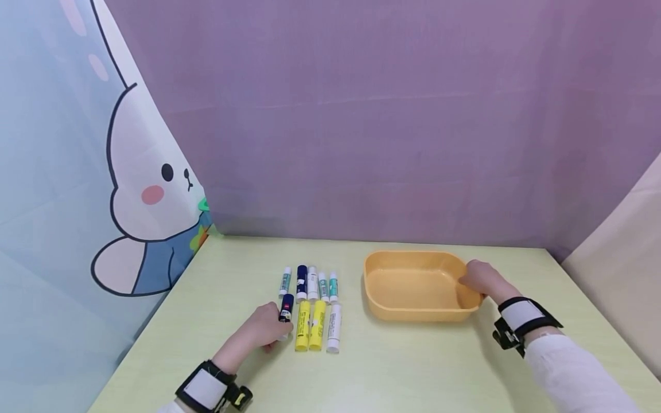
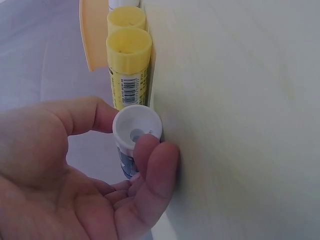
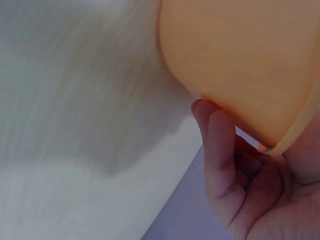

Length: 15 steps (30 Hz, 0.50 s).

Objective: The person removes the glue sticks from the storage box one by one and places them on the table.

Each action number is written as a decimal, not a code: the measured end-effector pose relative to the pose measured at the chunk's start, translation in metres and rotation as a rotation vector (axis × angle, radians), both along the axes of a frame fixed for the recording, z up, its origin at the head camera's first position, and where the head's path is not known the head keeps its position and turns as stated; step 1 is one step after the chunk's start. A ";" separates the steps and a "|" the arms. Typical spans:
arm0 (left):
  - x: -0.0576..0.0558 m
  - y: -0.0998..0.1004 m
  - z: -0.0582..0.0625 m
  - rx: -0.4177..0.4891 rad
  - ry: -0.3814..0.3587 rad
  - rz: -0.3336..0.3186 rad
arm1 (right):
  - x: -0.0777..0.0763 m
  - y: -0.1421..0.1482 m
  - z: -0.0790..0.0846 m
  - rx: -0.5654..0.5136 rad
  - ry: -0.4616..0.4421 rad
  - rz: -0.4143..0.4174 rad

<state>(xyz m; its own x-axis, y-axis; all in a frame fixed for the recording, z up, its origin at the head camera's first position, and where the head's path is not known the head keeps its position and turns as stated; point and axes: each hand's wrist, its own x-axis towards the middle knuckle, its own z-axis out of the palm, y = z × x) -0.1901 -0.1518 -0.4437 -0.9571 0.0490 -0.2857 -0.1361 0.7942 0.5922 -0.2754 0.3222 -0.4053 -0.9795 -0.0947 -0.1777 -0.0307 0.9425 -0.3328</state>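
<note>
My left hand [image 1: 265, 327] pinches a glue stick [image 1: 286, 308] with a dark blue cap and a white base at the left end of the front row. In the left wrist view, the thumb and fingers lie around its hollow white base [image 2: 131, 120], which faces that camera. Right beside it lie two yellow glue sticks [image 1: 310, 326] and a white one [image 1: 334, 328]. At the right end of an orange plastic tray [image 1: 403, 314], my right hand [image 1: 484, 279] grips the rim, thumb inside and fingers against the outer wall [image 3: 235, 60].
Behind the front row lies another row of glue sticks: a small teal-and-white one [image 1: 285, 281], a dark blue one [image 1: 302, 282], a white one [image 1: 312, 282] and more small teal ones [image 1: 333, 287]. A purple curtain [image 1: 382, 126] hangs along the far edge of the pale table [image 1: 392, 373].
</note>
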 end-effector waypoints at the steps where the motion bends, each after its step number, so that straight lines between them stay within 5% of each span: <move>1: 0.000 0.000 0.000 0.002 0.001 0.000 | 0.001 0.000 -0.001 -0.015 0.008 0.000; 9: 0.000 -0.001 -0.001 0.011 0.011 -0.007 | 0.005 -0.002 -0.008 -0.154 -0.053 -0.101; 15: 0.000 0.000 0.001 0.002 -0.003 -0.010 | 0.010 0.003 -0.003 -0.192 -0.069 -0.104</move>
